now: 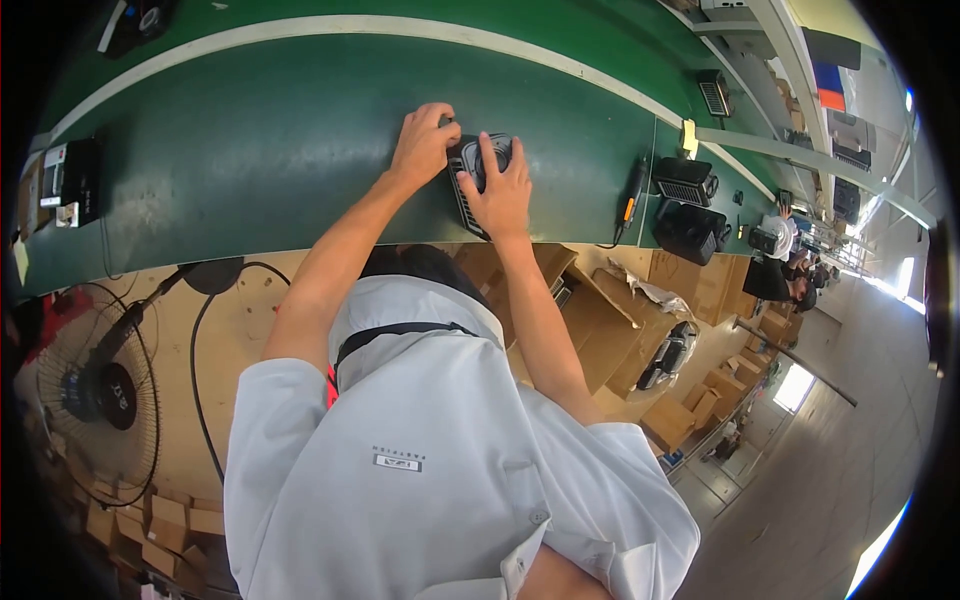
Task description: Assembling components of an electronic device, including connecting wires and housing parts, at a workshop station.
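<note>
A black boxy appliance with a slatted grille along one side and a rounded shape on top lies on the green workbench, close to its near edge. My right hand reaches over the top of it and grips it, thumb toward the grille side and fingers apart across the upper face. At the appliance's far left corner is my left hand, its fingers curled in a pinch. Something small and dark shows at those fingertips, but I cannot make out what it is.
To the right on the workbench are a corded screwdriver and two similar black appliances. A black box stands far left. Below are a fan and cardboard boxes. Another person sits farther right.
</note>
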`<state>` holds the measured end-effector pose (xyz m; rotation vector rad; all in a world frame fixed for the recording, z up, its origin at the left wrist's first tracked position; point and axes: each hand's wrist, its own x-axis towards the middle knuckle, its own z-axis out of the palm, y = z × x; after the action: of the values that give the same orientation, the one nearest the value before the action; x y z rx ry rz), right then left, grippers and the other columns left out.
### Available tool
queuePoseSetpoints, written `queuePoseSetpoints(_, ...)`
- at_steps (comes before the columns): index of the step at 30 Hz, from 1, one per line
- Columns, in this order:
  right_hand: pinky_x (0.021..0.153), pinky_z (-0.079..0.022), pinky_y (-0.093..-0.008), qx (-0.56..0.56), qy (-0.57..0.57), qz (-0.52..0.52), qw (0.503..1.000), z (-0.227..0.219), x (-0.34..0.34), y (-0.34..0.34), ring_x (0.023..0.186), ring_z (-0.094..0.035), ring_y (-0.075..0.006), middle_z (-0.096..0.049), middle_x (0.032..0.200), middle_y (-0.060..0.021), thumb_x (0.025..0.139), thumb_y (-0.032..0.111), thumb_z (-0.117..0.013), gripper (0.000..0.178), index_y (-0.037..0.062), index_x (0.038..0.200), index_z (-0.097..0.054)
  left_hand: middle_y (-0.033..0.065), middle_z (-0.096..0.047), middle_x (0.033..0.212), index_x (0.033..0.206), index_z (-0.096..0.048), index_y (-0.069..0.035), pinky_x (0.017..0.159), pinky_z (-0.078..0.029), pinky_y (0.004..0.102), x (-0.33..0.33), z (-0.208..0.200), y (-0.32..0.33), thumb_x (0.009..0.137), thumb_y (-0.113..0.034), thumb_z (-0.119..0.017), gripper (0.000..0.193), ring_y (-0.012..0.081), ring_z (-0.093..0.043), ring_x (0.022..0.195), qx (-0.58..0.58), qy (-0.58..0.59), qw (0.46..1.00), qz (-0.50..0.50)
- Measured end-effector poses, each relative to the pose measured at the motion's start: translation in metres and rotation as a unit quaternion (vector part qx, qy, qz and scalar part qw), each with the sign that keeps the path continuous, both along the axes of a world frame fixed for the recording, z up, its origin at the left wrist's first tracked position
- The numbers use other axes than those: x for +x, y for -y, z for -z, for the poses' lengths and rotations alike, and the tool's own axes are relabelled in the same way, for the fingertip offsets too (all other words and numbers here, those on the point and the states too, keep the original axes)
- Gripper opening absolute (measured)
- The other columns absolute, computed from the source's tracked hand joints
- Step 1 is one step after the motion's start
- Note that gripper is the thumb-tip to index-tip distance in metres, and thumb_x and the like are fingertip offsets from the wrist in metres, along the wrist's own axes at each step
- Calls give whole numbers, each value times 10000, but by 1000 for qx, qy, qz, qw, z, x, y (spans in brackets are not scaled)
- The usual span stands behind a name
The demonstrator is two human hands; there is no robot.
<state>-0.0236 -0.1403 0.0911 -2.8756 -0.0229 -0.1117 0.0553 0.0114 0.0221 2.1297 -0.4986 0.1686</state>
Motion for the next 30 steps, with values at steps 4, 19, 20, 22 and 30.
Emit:
queuePoseSetpoints(4,950,-434,-549,1,-48,-19,999,-10,3,-6,1287,-430,-460,-304,1518,-279,828,469,-689,700,285,1466,-467,93,-576,1140,796,-675,-113,939,-408,445,-6,9,-1,763,-21,-697,100,311,-523,1139,-20,-63,992,-110)
queuePoseSetpoints(19,789,-555,-504,8,-138,297,945,5,26,79,928,-678,-448,-674,945,-292,895,643,-539,757,-38,1221,-577,242,-642,1225,1393,-404,44,882,-508,434,-115,-67,2,963,-439,-593,673,342,-663,1020,-64,-527,847,30)
queuePoseSetpoints(20,817,-544,-504,20,-124,291,948,13,18,91,953,-673,-448,-685,943,-287,929,614,-499,708,-37,1180,-621,249,-639,1230,1407,-380,56,875,-510,432,-116,-71,8,963,-446,-593,703,345,-665,1010,-102,-548,830,11)
queuePoseSetpoints(22,852,-527,-498,121,-109,288,944,11,2,97,986,-661,-450,-683,1006,-284,952,583,-465,664,-21,1157,-649,257,-627,1216,1374,-407,75,908,-491,446,-112,-50,10,962,-420,-597,671,368,-643,1033,-72,-510,857,6)
queuePoseSetpoints(30,971,-456,-466,387,-98,325,857,37,-77,117,1121,-598,-422,-673,1124,-241,1025,469,-376,530,63,1198,-669,243,-576,1208,1315,-456,66,955,-450,409,-81,-19,45,943,-265,-654,535,333,-591,1064,22,-311,946,-86)
